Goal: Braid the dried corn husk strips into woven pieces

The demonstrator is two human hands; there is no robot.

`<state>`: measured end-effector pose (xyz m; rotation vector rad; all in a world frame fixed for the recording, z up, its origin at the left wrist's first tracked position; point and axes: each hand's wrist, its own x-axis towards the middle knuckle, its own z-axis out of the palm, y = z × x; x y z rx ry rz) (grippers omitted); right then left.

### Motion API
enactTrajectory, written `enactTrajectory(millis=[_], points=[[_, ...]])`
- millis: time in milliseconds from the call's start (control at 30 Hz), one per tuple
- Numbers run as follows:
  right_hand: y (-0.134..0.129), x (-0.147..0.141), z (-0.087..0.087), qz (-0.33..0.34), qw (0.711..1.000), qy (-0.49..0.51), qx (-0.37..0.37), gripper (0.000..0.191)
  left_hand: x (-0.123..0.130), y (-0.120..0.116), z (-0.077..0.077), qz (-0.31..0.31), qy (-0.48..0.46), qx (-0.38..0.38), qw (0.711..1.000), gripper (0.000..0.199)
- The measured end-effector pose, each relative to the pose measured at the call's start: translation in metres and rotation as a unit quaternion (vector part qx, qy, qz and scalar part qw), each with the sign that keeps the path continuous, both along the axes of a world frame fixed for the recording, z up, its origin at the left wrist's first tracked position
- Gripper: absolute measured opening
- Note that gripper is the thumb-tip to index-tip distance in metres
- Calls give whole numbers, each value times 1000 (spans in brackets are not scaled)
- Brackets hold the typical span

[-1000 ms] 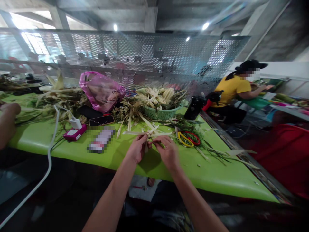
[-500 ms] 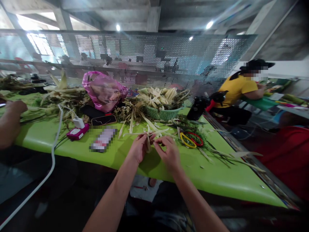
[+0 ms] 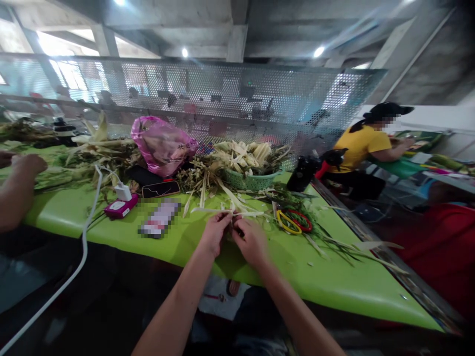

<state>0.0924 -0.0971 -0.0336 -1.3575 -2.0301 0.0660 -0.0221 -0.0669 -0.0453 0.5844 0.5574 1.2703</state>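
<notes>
Pale husk-like strips (image 3: pixel 252 214) stick out to both sides of my fingers, above the green tabletop (image 3: pixel 315 267). My left hand (image 3: pixel 216 232) is closed on the strips, its fingertips pinched together. Right beside it, my right hand (image 3: pixel 250 238) has curled fingers that also grip the strips, close to where they cross. The lower part of the piece is hidden between my hands. Beyond them stands a green basket (image 3: pixel 252 182) heaped with pale dried husks (image 3: pixel 241 154). Scissors with yellow and red handles (image 3: pixel 289 222) lie to the right among green scraps.
A phone (image 3: pixel 160 218), a magenta power box (image 3: pixel 120 206) with a white cable, and a pink plastic bag (image 3: pixel 161 146) are at the left. A black bottle (image 3: pixel 300 174) stands back right. Another person's arm (image 3: pixel 18 190) rests at far left; a person in yellow (image 3: pixel 356 146) sits at right.
My right hand has moved left against my left hand and its fingers have closed on the strips. The view has tilted up slightly.
</notes>
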Motion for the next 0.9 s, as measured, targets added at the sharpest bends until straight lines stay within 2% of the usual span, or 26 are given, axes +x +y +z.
enactTrajectory(millis=[267,367,433,567,633,733,900], points=[[1,3,-3,68,997,-36,-23,17,1,2,0,43,-1,-29,999,27],[-2,7,-3,89,995,1,-35,17,0,2,0,45,2,-24,999,26],[-4,11,-1,97,993,60,-29,14,0,2,0,37,9,-20,999,27],[-3,19,2,10,976,213,45,15,-1,0,3,20,18,-14,1000,28],[1,23,1,-20,967,250,36,19,-1,-1,4,14,26,-10,1000,28],[8,28,-2,-13,970,241,13,20,-1,-1,4,8,40,2,999,27],[11,29,1,-34,979,190,73,11,1,-2,2,-1,79,17,997,29]])
